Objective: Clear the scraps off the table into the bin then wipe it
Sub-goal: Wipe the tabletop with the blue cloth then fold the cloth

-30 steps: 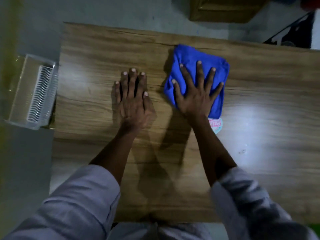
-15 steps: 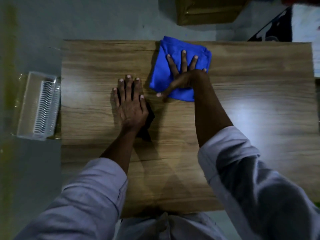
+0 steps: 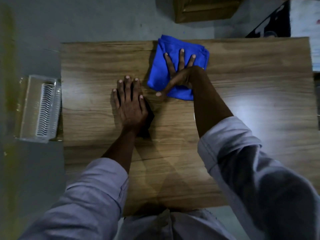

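A folded blue cloth (image 3: 161, 70) lies on the wooden table (image 3: 251, 94) at its far edge, one corner just over the edge. My right hand (image 3: 180, 73) presses flat on the cloth with fingers spread straight and the thumb stretched out onto the wood. Left of it, my left hand (image 3: 129, 103) rests flat on the table, fingers straight and close together. A clear plastic bin (image 3: 39, 108) with a white ribbed insert stands on the floor against the table's left edge. No scraps show on the tabletop.
A brown cardboard box (image 3: 204, 9) sits on the grey floor beyond the table. A black object (image 3: 273, 26) and something white lie at the far right corner. Bright light patches reflect on the tabletop at left and right.
My right hand pushed the blue cloth away from me, from mid-table to the far edge. My left hand stayed flat in place. The pink-printed scrap seen under my right wrist is out of sight.
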